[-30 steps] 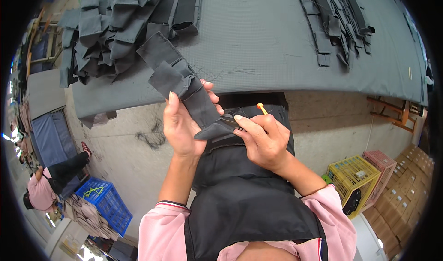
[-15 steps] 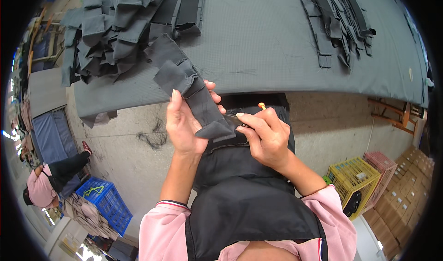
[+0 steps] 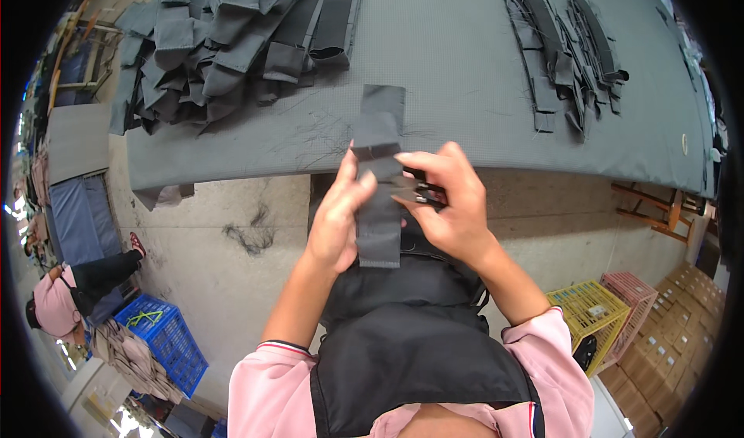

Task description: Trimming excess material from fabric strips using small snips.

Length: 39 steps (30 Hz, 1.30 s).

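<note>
A dark grey fabric strip (image 3: 379,229) hangs upright between my hands, its far end over the table's front edge and its near end above my black apron. My left hand (image 3: 338,213) is closed on the strip's left edge, thumb on top. In my right hand (image 3: 456,198) is a small pair of thread snips (image 3: 426,193) with a dark handle, its blades pointing left against the strip. The thumb and fingertips of that hand reach the strip's right edge; whether they also pinch the cloth I cannot tell.
The grey-covered table (image 3: 449,74) bears a heap of dark strips (image 3: 209,43) at left and a smaller bundle (image 3: 554,58) at right. Loose threads (image 3: 252,232) lie on the floor. A blue crate (image 3: 167,337) and another person (image 3: 70,298) are at left, yellow (image 3: 585,310) and pink crates (image 3: 632,306) at right.
The strip has turned from slanting to nearly straight up and lies further right, its folded near end now flat. Both hands have moved, and the snips have come up against the strip's middle.
</note>
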Motion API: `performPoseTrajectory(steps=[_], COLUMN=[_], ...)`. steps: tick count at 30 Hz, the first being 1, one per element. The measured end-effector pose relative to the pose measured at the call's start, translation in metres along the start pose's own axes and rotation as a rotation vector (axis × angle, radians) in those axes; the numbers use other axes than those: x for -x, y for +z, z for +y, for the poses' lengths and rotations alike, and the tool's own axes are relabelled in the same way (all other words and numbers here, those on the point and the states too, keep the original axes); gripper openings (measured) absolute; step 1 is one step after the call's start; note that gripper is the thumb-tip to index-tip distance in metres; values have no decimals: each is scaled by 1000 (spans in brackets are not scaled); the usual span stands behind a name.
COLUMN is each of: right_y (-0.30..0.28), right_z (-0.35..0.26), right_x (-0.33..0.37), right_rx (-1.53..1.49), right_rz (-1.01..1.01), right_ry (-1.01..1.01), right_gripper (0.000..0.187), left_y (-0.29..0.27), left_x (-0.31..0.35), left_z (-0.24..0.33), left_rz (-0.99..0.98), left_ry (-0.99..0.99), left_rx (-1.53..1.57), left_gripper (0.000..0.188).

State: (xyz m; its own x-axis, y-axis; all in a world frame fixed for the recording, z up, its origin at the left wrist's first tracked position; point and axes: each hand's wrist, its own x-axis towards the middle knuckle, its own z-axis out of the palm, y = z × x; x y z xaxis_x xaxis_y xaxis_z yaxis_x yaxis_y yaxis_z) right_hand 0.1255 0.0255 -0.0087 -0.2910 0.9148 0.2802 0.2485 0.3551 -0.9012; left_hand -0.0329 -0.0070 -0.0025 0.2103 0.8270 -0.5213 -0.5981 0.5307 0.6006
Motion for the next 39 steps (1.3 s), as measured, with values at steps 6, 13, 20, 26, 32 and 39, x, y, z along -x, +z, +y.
performPoseTrajectory(steps=[6,13,20,26,32,39], right_y=[11,-8,8,-10,-16,-3], right_z=[31,5,25,17,19,33], right_x=[-2,14,6,-4,-15,1], right_rx=[-17,-122,153,-649,-737,-366], right_rz=[64,2,47,142,-79,149], right_ry=[97,121,-120,492,754,521], right_gripper=[13,24,25,12,16,16], left_y=[4,2,7,0,6,-16], left_x=[8,8,14,12,6,-6], left_z=[-11,-27,-24,-21,-10,-18], left_rz=[3,23,4,-71,-165,-65], left_ry=[67,145,130,-115,610,716], left_rx=[-155,-183,-192,-91,-948,-1029], left_gripper=[76,61,53,34,29,23])
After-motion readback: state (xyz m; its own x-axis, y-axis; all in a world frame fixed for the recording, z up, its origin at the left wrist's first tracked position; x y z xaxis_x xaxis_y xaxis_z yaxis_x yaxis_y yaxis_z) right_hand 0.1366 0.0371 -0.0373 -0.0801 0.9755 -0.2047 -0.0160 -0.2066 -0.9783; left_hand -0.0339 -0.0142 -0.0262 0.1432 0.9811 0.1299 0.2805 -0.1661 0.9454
